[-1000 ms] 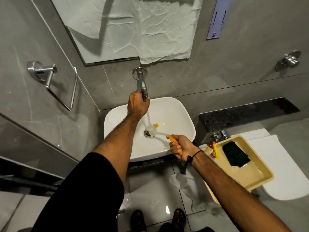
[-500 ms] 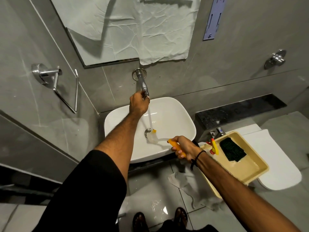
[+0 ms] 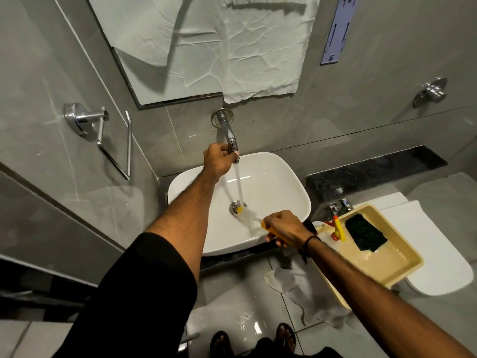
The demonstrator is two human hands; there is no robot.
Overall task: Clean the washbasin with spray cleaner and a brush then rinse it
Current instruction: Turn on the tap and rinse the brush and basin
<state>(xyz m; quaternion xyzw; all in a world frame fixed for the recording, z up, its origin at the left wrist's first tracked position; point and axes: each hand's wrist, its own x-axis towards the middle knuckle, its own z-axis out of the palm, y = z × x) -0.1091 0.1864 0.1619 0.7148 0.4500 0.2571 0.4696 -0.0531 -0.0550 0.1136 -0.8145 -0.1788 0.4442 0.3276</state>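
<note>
A white washbasin (image 3: 278, 182) stands below a chrome wall tap (image 3: 228, 130). My left hand (image 3: 218, 161) grips the end of the tap, and water streams down from it toward the drain (image 3: 235, 208). My right hand (image 3: 284, 227) holds the orange handle of a brush (image 3: 251, 218) over the basin's front right edge. The brush's white head lies blurred under the water beside the drain.
A yellow tray (image 3: 402, 267) rests on the closed white toilet lid (image 3: 438, 267) to the right, holding a dark green scrub pad (image 3: 365, 235) and a yellow and red spray nozzle (image 3: 337, 228). A crumpled cloth (image 3: 291, 282) lies on the wet floor. A towel ring (image 3: 113, 140) is on the left wall.
My right hand drew the brush back toward the basin's front right edge, and the brush head slid away from the drain. My left hand stayed on the tap while water kept running.
</note>
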